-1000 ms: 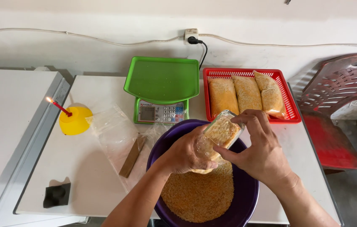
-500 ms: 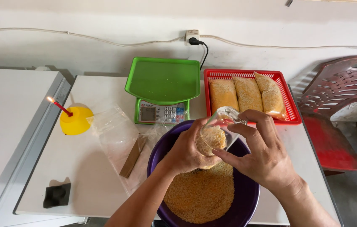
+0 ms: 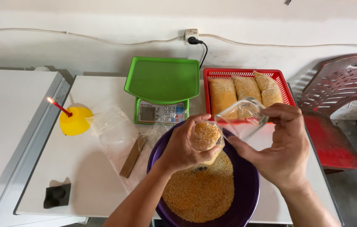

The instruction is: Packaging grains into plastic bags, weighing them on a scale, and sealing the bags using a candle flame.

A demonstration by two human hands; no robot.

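Filling a small bag with crumbs over a purple bowl

The left hand (image 3: 182, 147) clasps a clear bag of orange crumbs (image 3: 205, 136); the right hand (image 3: 283, 147) grips a tilted clear glass (image 3: 241, 117) just beside the bag's mouth, both above the purple bowl (image 3: 250, 189) of crumbs, with a green scale (image 3: 161, 80) and red basket (image 3: 245, 73) behind.

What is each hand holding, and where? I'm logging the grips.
Left hand wraps the small filled bag around its upper part; right hand holds the clear glass by its base.
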